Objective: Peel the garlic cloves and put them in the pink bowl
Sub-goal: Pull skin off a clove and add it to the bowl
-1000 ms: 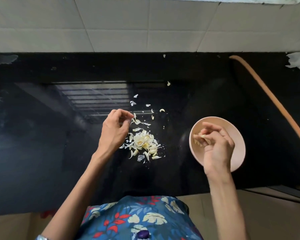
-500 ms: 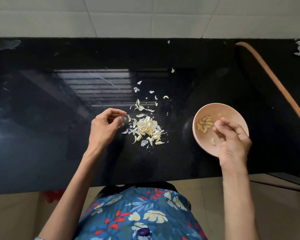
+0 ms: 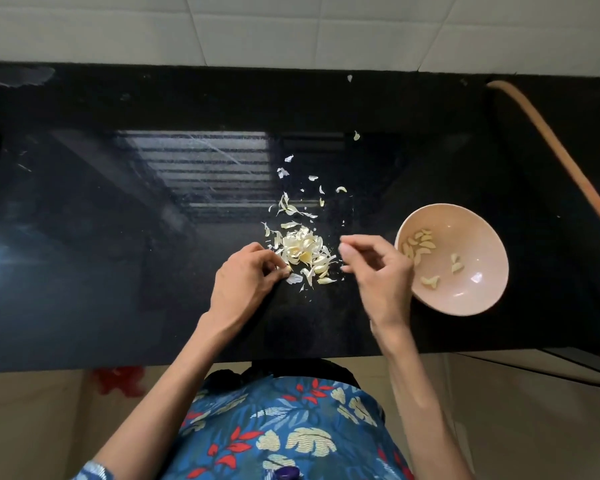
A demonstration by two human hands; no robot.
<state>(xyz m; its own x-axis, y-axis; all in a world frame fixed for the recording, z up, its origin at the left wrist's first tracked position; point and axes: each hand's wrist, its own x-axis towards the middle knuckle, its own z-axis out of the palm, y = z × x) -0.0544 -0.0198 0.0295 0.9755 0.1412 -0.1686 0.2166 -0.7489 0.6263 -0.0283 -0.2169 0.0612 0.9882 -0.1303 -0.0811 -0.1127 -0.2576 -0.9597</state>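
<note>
Currently the garlic pile (image 3: 303, 252), a mix of cloves and loose skins, sits mid-counter (image 3: 118, 271); peeled cloves (image 3: 418, 242) lie in the pink bowl (image 3: 478, 299) at 3 o'clock from the pile, apart from it. Left hand (image 3: 241, 289) is at the pile's 8 o'clock edge, fingertips (image 3: 284, 269) pinched on something pale; can't tell whether that's a clove or a skin. Right hand (image 3: 381, 271) hovers between pile and bowl, fingers loosely apart, holding nothing visible. Step in hand looks like picking the next clove. Tips: feel for a firm one, not papery skin; lift it clear of the pile, pinch root end with right nails, strip skin back onto the pile, keep skins out of the bowl.
</note>
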